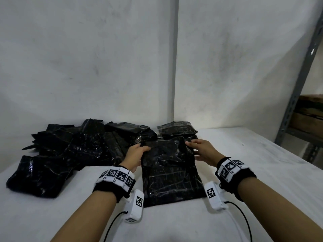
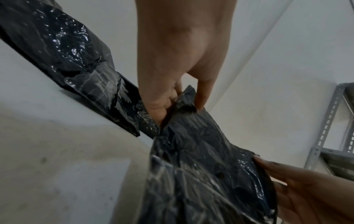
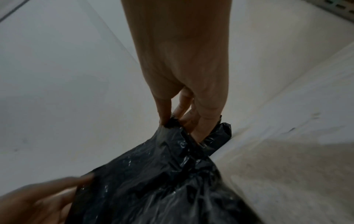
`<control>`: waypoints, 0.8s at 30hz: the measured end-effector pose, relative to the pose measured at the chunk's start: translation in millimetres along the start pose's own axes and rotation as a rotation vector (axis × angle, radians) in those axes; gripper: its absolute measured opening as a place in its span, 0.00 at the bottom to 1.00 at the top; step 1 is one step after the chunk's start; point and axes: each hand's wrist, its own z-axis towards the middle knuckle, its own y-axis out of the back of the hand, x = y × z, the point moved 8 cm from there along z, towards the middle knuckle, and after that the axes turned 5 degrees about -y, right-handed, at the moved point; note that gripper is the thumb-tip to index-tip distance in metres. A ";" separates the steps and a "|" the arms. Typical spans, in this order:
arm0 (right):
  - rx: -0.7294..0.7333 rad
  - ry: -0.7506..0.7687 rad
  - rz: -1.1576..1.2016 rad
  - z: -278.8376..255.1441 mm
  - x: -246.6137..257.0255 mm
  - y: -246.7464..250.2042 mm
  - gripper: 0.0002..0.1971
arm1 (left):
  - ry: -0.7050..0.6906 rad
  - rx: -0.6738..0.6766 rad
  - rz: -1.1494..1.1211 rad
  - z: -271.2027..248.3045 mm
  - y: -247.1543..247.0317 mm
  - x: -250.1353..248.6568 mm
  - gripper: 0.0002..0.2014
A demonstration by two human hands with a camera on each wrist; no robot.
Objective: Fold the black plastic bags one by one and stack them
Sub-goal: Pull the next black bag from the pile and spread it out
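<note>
Both hands (image 1: 138, 152) (image 1: 202, 151) pinch the bag (image 1: 171, 173) — fingertips hidden beneath plastic.

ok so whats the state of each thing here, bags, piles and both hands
black bag in front: lying flat on the table, far edge lifted at both corners
left hand: pinches the bag's far left corner
right hand: pinches the bag's far right corner
pile of bags at left: loose and jumbled
small stack behind the bag: neat, against the wall
table: white, carries all the bags
</note>
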 end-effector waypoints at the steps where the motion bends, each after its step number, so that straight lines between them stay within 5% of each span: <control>1: -0.014 0.008 -0.006 1.6 -0.5 -0.6 0.09 | 0.007 -0.007 -0.017 1.5 0.2 1.4 0.10; 3: -0.028 0.010 -0.013 5.4 -3.9 -2.4 0.13 | 0.007 -0.029 -0.016 6.4 2.3 6.1 0.14; 13: -0.114 0.071 0.090 14.6 -10.8 5.6 0.08 | -0.159 -0.138 -0.039 12.0 14.6 0.5 0.05; 24: -0.218 0.027 0.009 6.8 -12.0 21.5 0.09 | -0.118 -0.152 -0.154 16.0 14.7 4.5 0.06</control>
